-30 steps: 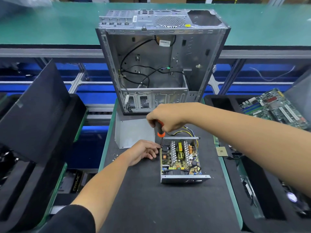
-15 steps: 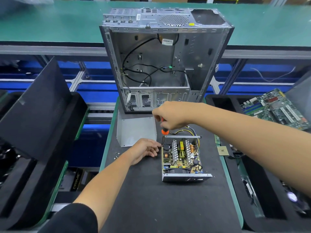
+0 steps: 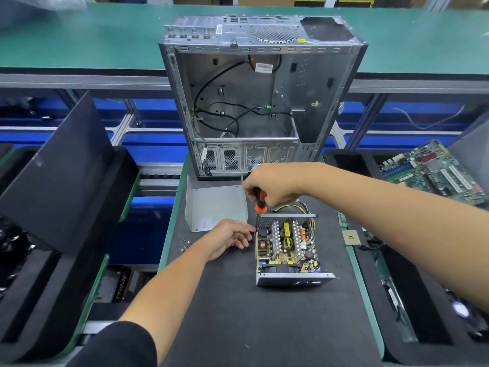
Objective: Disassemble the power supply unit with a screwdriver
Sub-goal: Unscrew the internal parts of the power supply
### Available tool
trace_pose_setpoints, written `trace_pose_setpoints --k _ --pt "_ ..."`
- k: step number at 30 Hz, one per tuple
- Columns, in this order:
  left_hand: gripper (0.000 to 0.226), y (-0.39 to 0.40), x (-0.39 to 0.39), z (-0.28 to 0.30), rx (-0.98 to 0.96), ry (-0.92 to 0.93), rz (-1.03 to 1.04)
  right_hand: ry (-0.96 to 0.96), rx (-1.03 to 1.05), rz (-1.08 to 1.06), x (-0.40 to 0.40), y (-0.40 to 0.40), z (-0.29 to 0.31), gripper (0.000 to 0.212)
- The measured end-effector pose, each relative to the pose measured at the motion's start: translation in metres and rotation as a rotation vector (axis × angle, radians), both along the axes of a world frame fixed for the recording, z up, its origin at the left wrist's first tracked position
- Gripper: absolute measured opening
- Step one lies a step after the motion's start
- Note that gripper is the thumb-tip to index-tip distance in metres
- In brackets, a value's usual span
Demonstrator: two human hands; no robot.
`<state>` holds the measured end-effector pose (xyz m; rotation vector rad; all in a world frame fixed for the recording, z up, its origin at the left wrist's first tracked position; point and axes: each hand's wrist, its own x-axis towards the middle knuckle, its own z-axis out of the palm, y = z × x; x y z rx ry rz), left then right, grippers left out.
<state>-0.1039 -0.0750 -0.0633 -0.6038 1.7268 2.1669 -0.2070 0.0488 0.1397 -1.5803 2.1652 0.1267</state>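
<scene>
Compared with 1 second ago, the right hand [image 3: 272,185] with the screwdriver [image 3: 259,201] sits slightly farther right, its fingers curled round the orange-and-black handle, shaft pointing down at the far-left corner of the power supply unit [image 3: 288,249]. The left hand [image 3: 229,238] stays against the unit's left wall, fingers loosely curled on the black mat [image 3: 238,313]. The open unit holds its circuit board. The removed cover [image 3: 215,207] stands far left of it, and the computer case [image 3: 254,102] beyond holds only black cables.

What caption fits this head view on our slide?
Right hand drives a screwdriver into the open power supply, left hand steadying its side.
</scene>
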Motion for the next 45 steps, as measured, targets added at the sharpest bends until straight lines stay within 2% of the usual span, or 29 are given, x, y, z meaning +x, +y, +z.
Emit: trace_pose_setpoints --k 11,16,18,20,22,25,29,32,35,36,39,42,45 --pt "0.027 -0.003 -0.002 0.009 0.082 -0.042 -0.049 0.021 0.008 0.067 0.002 -0.002 0.002 0.024" --pt "0.028 -0.002 -0.002 0.01 0.053 -0.057 -0.048 0.005 -0.009 0.066 0.003 -0.003 0.002 0.018" --pt "0.028 -0.001 -0.002 0.011 0.042 -0.06 -0.045 0.093 0.01 0.06 0.003 -0.006 -0.001 0.015" --pt "0.028 -0.001 -0.002 0.012 0.038 -0.061 -0.046 0.222 0.074 0.04 0.003 -0.01 -0.005 0.028" --pt "0.027 0.0 -0.002 0.013 0.028 -0.059 -0.047 0.267 0.091 0.037 0.004 -0.013 -0.007 0.026" --pt "0.028 0.002 -0.001 0.013 0.007 -0.059 -0.027 0.169 0.04 0.056 0.004 -0.013 -0.004 0.006" --pt "0.024 0.004 0.001 0.015 0.048 -0.082 -0.054 -0.035 0.026 0.048 0.004 -0.008 0.007 0.025" --pt "0.024 0.005 0.003 0.016 0.068 -0.081 -0.051 0.044 0.029 0.058 0.002 -0.011 0.001 0.011" --pt "0.025 0.005 0.002 0.016 0.065 -0.089 -0.055 0.17 0.084 -0.01 -0.001 -0.015 -0.006 0.036" --pt "0.025 0.006 0.002 0.016 0.065 -0.092 -0.054 0.18 0.076 -0.02 -0.001 -0.016 -0.007 0.035" --pt "0.028 0.005 0.002 0.016 0.067 -0.099 -0.053 0.104 0.005 -0.006 0.0 -0.015 -0.005 0.006" --pt "0.032 0.004 0.001 0.015 0.066 -0.111 -0.071 -0.061 0.026 -0.022 0.0 -0.009 0.003 0.024" --pt "0.034 0.003 0.001 0.016 0.08 -0.12 -0.075 0.048 0.025 -0.023 -0.002 -0.009 -0.001 0.014"
